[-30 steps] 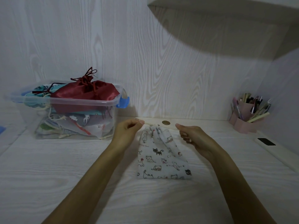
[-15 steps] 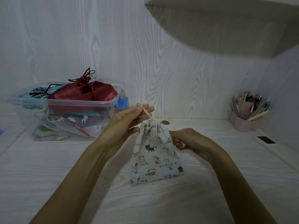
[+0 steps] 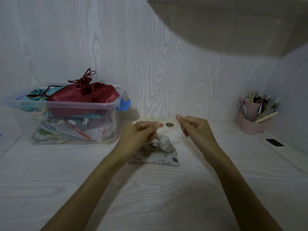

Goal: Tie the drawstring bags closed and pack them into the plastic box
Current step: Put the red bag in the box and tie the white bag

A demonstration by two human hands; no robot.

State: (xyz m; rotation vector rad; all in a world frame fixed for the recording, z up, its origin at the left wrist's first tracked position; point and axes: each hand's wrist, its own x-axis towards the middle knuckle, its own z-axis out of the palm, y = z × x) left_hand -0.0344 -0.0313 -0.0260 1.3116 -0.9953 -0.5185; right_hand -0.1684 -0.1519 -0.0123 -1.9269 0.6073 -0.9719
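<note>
A white drawstring bag (image 3: 160, 152) printed with small cats lies on the desk in the middle, its neck gathered tight. My left hand (image 3: 141, 132) grips the bunched neck and a loop of the cream cord (image 3: 146, 118) above it. To the right, my right hand (image 3: 195, 129) pinches the other cord end, pulled out sideways from the bag. The clear plastic box (image 3: 80, 105) stands at the back left, full of tied bags, with a dark red satin bag (image 3: 85, 94) on top.
A pink pen holder (image 3: 255, 114) full of pens stands at the back right. A small round brown disc (image 3: 169, 125) sits in the desk behind the bag. A black patch (image 3: 274, 142) marks a white ledge on the right. A blue latch (image 3: 124, 104) sticks out from the box.
The bag's neck has been cinched shut and the bag has dropped lower onto the desk. My right hand has moved up and out to the right with the cord; my left now clutches the neck.
</note>
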